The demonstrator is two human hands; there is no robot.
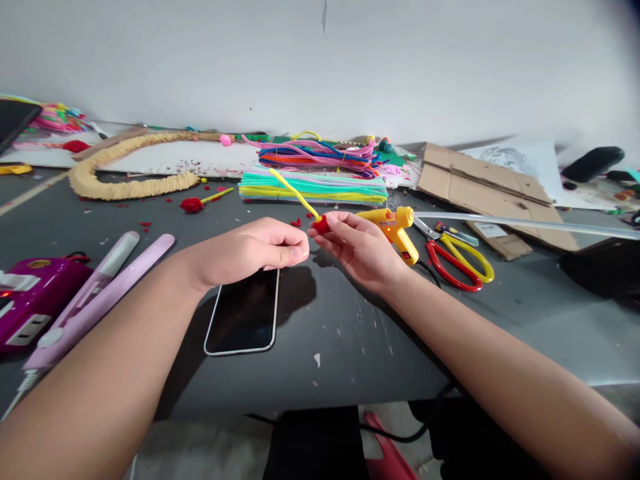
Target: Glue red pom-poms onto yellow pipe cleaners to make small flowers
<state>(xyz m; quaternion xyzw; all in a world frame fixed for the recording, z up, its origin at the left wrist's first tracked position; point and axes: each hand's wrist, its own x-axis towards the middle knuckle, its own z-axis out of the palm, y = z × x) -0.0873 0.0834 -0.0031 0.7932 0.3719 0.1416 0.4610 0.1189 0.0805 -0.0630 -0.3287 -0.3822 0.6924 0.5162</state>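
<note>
My right hand (pixel 355 250) pinches a small red fuzzy piece (pixel 321 225), from which a yellow fuzzy stem (pixel 295 193) points up and to the left. Just left of it, my left hand (pixel 260 247) is closed, fingers curled against the thumb; whatever it may hold is hidden. Under my left hand a phone (pixel 243 317) with a dark screen lies on the grey table. Right behind my right hand sits a yellow glue gun (pixel 397 233). A finished-looking red bloom (pixel 191 205) on a yellow-green stem lies farther left.
Bundles of fuzzy sticks (pixel 313 187) lie at the back centre. Scissors (pixel 455 265) with red and yellow handles and cardboard (pixel 480 183) are on the right. At left are a pink hair straightener (pixel 110 293), a purple power strip (pixel 45 300) and a cream curved piece (pixel 100 180).
</note>
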